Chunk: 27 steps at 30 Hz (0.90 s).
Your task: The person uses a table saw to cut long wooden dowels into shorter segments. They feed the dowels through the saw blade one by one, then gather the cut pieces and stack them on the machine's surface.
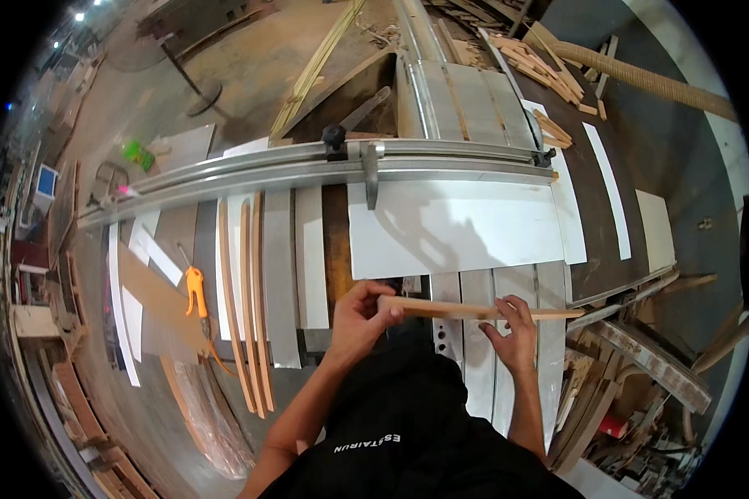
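A narrow wooden strip (449, 309) lies crosswise in front of my body, held above the grey metal bed of the machine table. Its left end is pinched between the thumb and fingers of my left hand (363, 320). Further along, my right hand (514, 331) grips the strip, with fingers over the far edge and thumb on the near side. The strip's thin right end reaches past that hand. Just beyond it, a white rectangular panel (458, 229) rests against a long metal fence (275, 170).
Several wooden strips (258, 333) and an orange air blow gun (195, 291) lie at left. A stop block (370, 175) sits on the fence. Wood offcuts (541, 66) are piled at far right, beside a ribbed hose (641, 76). Scrap timber (653, 362) juts up near right.
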Tool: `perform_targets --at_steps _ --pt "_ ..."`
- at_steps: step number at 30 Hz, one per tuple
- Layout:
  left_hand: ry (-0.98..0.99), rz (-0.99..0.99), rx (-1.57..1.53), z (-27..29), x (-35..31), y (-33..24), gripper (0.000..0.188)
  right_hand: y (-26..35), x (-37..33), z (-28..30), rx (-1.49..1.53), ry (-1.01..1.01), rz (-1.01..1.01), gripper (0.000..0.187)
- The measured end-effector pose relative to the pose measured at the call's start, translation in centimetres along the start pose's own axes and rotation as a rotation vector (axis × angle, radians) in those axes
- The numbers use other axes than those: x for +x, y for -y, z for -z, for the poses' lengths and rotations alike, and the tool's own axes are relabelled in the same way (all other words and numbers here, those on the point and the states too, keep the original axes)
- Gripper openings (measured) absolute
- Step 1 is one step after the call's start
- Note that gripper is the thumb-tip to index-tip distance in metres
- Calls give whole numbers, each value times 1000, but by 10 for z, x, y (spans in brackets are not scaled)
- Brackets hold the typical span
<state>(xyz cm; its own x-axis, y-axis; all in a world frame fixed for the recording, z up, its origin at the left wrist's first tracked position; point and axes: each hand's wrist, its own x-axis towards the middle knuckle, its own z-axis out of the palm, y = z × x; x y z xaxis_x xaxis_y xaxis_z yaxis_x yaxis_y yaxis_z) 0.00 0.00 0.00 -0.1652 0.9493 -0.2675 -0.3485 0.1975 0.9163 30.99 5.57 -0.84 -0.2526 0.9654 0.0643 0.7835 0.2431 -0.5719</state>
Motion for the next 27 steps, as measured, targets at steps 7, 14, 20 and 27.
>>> perform_targets --at_steps 7,14,20,27 --pt "-128 -27 106 4 23 11 17 -174 7 36 -369 66 -162 50" --pt "-362 23 482 59 50 72 20 -187 41 63 -548 -66 -192 30" --pt "-157 -207 1281 -26 85 78 69 -228 140 79 -499 -112 -158 22" --pt "-50 -442 1573 -84 222 129 65 -309 213 61 -495 -62 -247 35"
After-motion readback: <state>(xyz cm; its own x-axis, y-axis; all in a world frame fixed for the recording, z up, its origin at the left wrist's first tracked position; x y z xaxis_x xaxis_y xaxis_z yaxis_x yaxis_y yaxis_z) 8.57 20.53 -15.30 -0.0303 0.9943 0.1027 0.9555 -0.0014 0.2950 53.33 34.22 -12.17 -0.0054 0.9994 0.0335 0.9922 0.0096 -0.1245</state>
